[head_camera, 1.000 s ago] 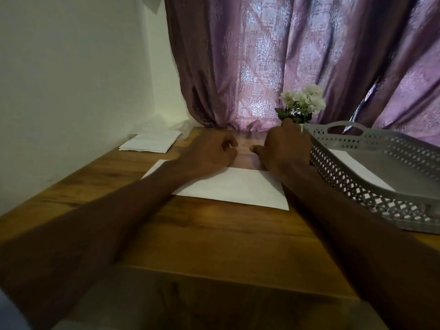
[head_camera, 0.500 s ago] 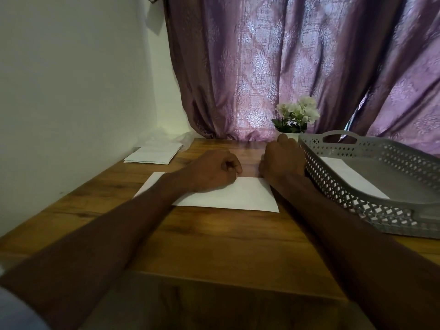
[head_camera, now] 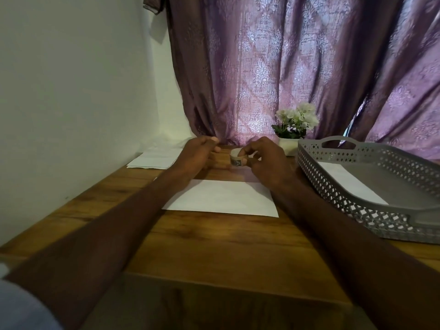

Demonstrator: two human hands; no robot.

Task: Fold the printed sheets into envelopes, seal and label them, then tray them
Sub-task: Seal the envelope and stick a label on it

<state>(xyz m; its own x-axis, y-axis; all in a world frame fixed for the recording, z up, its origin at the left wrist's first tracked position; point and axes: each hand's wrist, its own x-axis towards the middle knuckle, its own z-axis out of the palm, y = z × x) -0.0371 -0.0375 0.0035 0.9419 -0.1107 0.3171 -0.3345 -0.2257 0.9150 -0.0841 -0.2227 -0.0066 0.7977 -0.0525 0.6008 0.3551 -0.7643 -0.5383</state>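
Now right hand (head_camera: 266,160) holds tape roll (head_camera: 237,158) above envelope (head_camera: 221,198)

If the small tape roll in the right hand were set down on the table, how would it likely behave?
The tape roll looks small and light, pinched by the right hand alone. On its round edge it would probably roll across the smooth wooden table. Laid flat, it should stay put.
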